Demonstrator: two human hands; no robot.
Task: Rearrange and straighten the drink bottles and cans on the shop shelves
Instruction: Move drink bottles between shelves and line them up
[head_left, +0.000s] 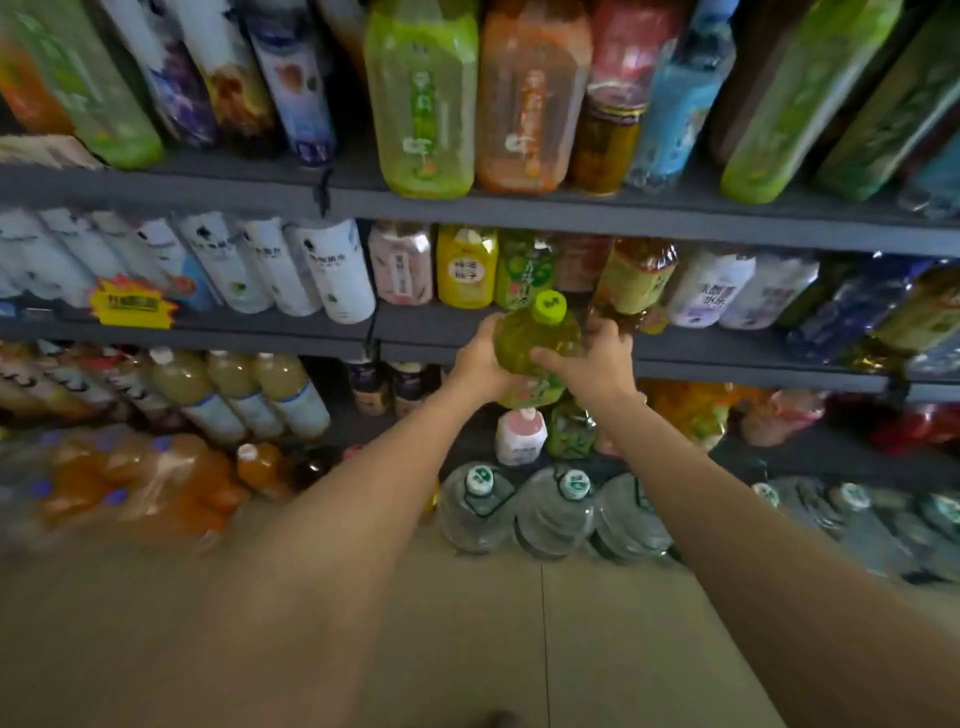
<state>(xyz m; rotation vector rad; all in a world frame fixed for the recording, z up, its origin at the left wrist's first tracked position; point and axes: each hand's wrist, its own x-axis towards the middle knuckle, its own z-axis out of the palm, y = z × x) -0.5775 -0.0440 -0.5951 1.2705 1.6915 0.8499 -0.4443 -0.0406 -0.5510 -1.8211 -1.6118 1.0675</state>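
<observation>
A green tea bottle (535, 343) with a lime-green cap is held in front of the middle shelf (431, 325), its cap pointing up towards me. My left hand (480, 361) grips its left side and my right hand (592, 358) grips its right side. Both sets of fingers curl round the body, hiding part of the label. Behind it on the middle shelf stand a yellow bottle (466, 266), a green-labelled bottle (522, 270) and a brown tea bottle (636, 278).
The top shelf (571, 213) carries large green, orange and blue bottles. White bottles (332, 267) fill the middle shelf's left. Lower down stand juice bottles (283, 392) and a pink-and-white bottle (521, 435). Large water jugs (553, 512) sit on the floor.
</observation>
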